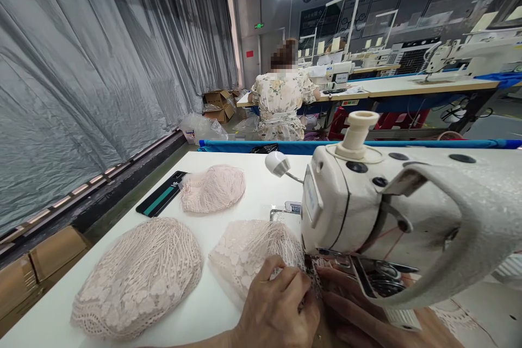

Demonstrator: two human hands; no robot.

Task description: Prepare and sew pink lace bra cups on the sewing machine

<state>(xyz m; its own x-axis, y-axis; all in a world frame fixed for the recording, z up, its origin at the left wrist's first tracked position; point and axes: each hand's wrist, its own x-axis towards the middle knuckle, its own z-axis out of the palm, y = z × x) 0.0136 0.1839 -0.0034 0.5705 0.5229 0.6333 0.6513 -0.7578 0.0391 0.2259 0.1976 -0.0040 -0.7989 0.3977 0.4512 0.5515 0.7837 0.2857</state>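
Observation:
My left hand (pixel 281 299) is closed, its fingers curled on the edge of a pale pink lace cup (pixel 253 247) beside the sewing machine's (pixel 330 201) needle area. My right hand (pixel 354 304) reaches in under the machine head from the right, fingers stretched out along the lace edge; part of it is hidden by the machine's guard. Needle and presser foot are mostly covered by the head and my fingers. To the left lies a large lace cup (pixel 141 277), and behind it a smaller lace cup (pixel 214 187).
A dark flat case with a green stripe (pixel 157 198) lies at the white table's (pixel 53 315) left edge. A small white lamp (pixel 277 164) sticks out beside the machine. Cardboard boxes (pixel 57 255) stand at left. Ahead, a person in a floral top (pixel 281 98) sits at another sewing table.

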